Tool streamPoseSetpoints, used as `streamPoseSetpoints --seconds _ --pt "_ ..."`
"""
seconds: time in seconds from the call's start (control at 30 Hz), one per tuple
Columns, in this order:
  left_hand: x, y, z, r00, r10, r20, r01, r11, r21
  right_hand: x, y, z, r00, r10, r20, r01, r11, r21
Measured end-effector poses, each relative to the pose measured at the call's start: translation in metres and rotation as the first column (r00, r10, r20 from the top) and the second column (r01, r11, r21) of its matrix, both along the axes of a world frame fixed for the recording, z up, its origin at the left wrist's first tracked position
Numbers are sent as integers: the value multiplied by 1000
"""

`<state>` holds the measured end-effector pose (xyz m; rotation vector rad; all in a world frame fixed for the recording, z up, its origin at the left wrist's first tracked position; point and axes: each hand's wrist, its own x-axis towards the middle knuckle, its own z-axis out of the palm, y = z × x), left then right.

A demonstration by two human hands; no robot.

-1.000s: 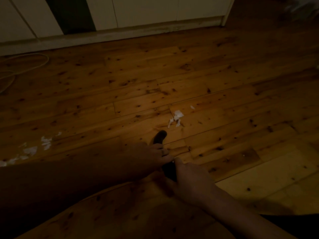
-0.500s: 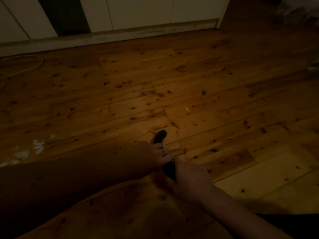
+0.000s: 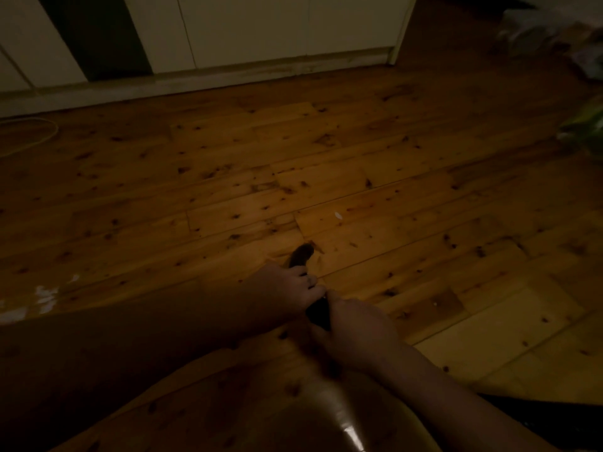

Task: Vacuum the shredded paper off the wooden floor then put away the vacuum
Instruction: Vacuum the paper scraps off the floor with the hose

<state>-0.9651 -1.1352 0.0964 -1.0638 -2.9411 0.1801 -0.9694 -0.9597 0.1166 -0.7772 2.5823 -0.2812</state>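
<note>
Both my hands hold a small dark handheld vacuum (image 3: 318,313) low over the wooden floor (image 3: 326,177). My left hand (image 3: 287,285) grips its front part, just behind the dark nozzle tip (image 3: 301,254) that touches the boards. My right hand (image 3: 352,331) grips the rear part; most of the vacuum body is hidden under the two hands. One small white paper scrap (image 3: 338,215) lies ahead of the nozzle. A patch of white shredded paper (image 3: 44,298) lies at the far left, beside my left forearm.
White cabinet doors and a pale baseboard (image 3: 228,76) run along the far side. A thin light cable (image 3: 36,138) loops on the floor at the left. Blurred bags and a greenish object (image 3: 584,125) sit at the right edge. The scene is dim.
The cluster of paper scraps in front of the nozzle one second ago is gone; only one small scrap lies there now. Both hands keep their hold. The view shifted slightly.
</note>
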Motion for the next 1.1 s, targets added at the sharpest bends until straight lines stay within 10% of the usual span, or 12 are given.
streamPoseSetpoints --seconds 0.63,1.1 --pt "-57 45 3 959 173 226 -168 985 -42 -47 29 -6 989 -143 -42 145 989 40" --pt "-47 79 -28 998 -57 -4 57 983 173 -19 78 -1 976 -207 -64 211 976 55"
